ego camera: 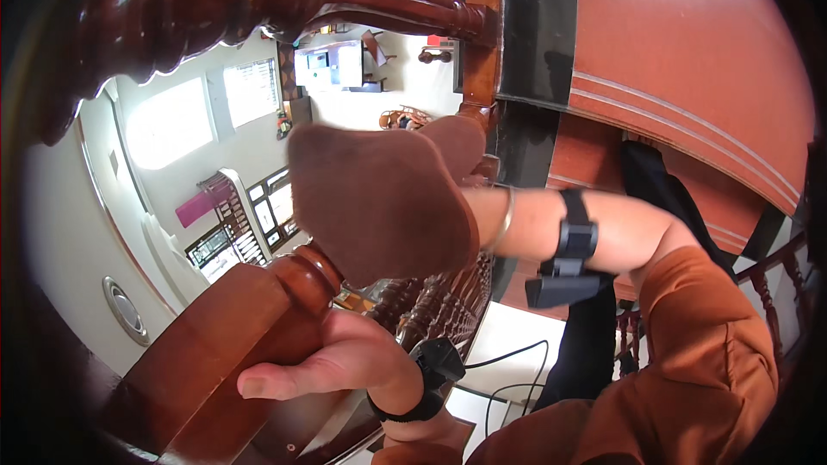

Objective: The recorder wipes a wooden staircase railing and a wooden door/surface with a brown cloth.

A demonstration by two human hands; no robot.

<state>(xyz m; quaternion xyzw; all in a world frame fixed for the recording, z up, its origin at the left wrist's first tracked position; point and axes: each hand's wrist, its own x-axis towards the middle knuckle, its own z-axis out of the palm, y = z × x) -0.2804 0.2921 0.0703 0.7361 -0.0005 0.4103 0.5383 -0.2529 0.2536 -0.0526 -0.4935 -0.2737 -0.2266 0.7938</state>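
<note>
A brown cloth or fabric mitt (381,200) covers my right hand, whose fingers are hidden; a bangle and a black strapped device show on that arm. The cloth lies over a turned part of the glossy wooden stair railing, just above a squared wooden block (213,336). My left hand (342,355) grips the turned neck and edge of this block, thumb along its near face, its fingers hidden behind the wood. A black strapped device sits on the left wrist too. A thick turned baluster (194,3) crosses the top left.
Past the railing, a lower floor shows a white table (333,68), chairs and bright windows. More turned balusters (446,303) run below the cloth. Red steps (685,45) with black edging (536,32) lie to the right. A black cable (546,361) hangs near my body.
</note>
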